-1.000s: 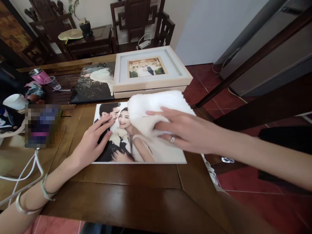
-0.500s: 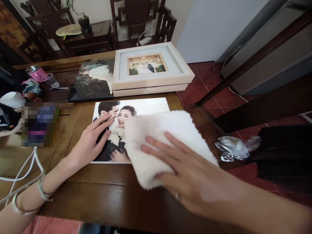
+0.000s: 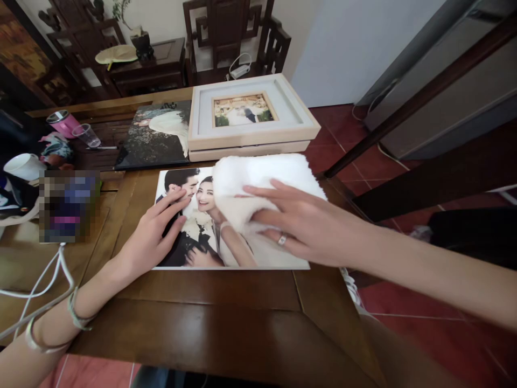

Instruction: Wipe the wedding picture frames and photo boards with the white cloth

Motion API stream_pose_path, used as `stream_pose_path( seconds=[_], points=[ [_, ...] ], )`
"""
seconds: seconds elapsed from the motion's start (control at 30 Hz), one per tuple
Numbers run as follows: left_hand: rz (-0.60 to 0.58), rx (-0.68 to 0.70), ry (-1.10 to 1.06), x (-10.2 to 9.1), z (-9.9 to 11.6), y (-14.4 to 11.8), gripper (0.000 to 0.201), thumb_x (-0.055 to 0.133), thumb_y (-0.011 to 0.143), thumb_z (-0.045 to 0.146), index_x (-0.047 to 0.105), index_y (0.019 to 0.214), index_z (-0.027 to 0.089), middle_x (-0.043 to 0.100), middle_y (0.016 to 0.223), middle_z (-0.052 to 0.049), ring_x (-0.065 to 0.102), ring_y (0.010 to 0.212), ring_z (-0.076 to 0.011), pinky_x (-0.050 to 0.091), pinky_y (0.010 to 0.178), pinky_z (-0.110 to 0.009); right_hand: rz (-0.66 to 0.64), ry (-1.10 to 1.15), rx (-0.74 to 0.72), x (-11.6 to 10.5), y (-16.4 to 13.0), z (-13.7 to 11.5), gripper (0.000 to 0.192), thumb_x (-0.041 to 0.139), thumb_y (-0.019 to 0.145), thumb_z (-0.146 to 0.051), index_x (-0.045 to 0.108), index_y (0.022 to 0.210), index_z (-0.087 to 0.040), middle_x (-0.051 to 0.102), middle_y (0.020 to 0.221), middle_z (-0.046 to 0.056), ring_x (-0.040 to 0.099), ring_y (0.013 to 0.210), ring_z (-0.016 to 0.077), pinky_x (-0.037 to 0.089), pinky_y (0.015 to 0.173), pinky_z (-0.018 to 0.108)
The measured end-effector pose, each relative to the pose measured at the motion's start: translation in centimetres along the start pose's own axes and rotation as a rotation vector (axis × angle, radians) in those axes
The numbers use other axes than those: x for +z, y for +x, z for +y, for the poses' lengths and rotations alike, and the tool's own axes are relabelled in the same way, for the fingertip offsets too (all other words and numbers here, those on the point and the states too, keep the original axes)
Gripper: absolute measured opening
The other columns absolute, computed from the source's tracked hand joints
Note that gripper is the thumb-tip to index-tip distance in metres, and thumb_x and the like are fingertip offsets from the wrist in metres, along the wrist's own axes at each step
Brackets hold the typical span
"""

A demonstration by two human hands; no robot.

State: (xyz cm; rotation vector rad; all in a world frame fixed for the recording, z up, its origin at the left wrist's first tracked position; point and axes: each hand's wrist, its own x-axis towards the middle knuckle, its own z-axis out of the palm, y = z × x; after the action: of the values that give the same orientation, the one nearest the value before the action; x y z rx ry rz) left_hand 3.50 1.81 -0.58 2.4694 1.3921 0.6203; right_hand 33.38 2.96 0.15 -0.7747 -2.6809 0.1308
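Right hand [image 3: 301,226] presses a white towel [image 3: 262,178] with flat fingers, no closed grip; left hand [image 3: 151,237] lies open on the photo print [image 3: 202,237] on the worktop [image 3: 226,318].

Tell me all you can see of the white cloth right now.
The cloth is white, thick and fluffy like terry towelling, bunched into a loose fold. It lies on the upper right part of the photo print on the table. The right hand presses down on its near edge, fingers spread.
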Motion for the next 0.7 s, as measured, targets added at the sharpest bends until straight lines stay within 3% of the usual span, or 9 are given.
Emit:
stream_pose_path(
  seconds=[0.1,0.2,0.33,0.47,0.7],
  points=[
    [-0.011,-0.003,-0.005,-0.1,0.0,0.0,0.041,0.044,0.100,0.031,0.057,0.134,0.012,0.050,0.147,-0.014,0.043,0.139,-0.0255,0.033,0.118,-0.043,0.061,-0.035,0.017,0.5,-0.3,0.6,0.023,0.043,0.091,-0.013,0.065,0.098,-0.017,0.064,0.127,0.019,0.041,0.138,0.0301,0.036,0.110,0.061],
    [-0.016,-0.001,0.001,0.0,0.0,0.0,0.041,0.043,0.101,0.032,0.056,0.135,0.014,0.050,0.147,-0.013,0.043,0.139,-0.0254,0.033,0.118,-0.045,0.079,-0.014,-0.019,1.1,-1.1,-0.9,0.022,0.046,0.086,-0.006,0.067,0.091,-0.013,0.055,0.138,0.025,0.040,0.137,0.0391,0.034,0.106,0.070],
    [-0.021,0.004,0.006,0.1,-0.2,0.0,0.041,0.043,0.100,0.031,0.055,0.136,0.013,0.049,0.148,-0.013,0.041,0.141,-0.0257,0.032,0.119,-0.045,0.172,0.076,-0.109,1.5,-2.3,-4.5,0.018,0.053,0.083,-0.004,0.066,0.076,-0.016,0.059,0.133,0.025,0.042,0.135,0.0390,0.035,0.107,0.068],
    [-0.023,-0.005,0.019,0.1,0.0,0.0,0.041,0.042,0.101,0.032,0.055,0.136,0.014,0.049,0.148,-0.012,0.043,0.140,-0.0251,0.032,0.118,-0.046,0.182,0.093,-0.177,1.3,-3.1,-6.6,0.023,0.059,0.087,-0.012,0.060,0.065,-0.018,0.064,0.129,0.021,0.047,0.131,0.0380,0.038,0.106,0.065],
    [-0.025,-0.001,0.012,0.0,0.1,0.1,0.041,0.040,0.101,0.033,0.054,0.136,0.018,0.048,0.149,-0.011,0.042,0.140,-0.0258,0.032,0.118,-0.050,0.127,0.097,-0.188,0.8,-2.0,-4.7,0.020,0.053,0.088,-0.011,0.069,0.078,-0.019,0.063,0.130,0.018,0.048,0.131,0.0342,0.039,0.107,0.060]
  ],
)
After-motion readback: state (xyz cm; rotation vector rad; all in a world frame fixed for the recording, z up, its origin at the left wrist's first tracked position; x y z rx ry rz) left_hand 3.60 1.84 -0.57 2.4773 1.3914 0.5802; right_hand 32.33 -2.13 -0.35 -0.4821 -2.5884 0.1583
